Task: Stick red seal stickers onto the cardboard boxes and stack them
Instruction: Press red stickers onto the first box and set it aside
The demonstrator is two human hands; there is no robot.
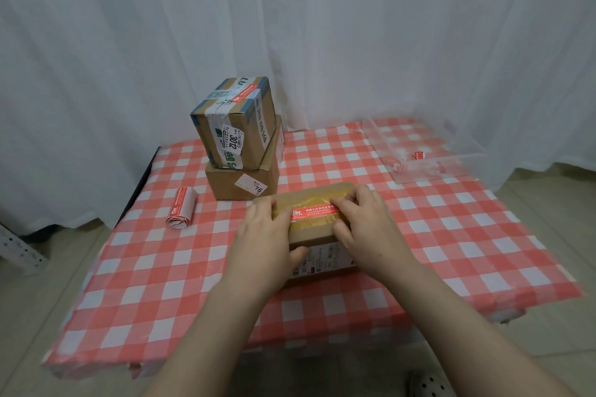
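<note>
Checked tablecloth [451, 235], stack [240, 142] marked "3012", "76", left grip [263, 235] clasping box [311, 232], right grip [364, 226] released, pressing red sticker [314, 212]

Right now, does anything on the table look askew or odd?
Yes: the top cardboard box sits twisted on the lower box, edges not lined up. The near box, gripped by the left hand, lies flat.

Upper brown cardboard box [233, 121], white shipping label [233, 142]: "3012". Lower brown cardboard box [242, 180], small white label [253, 185]: "76". Red seal sticker [314, 212] on flat brown cardboard box [311, 232]: white print illegible.
</note>
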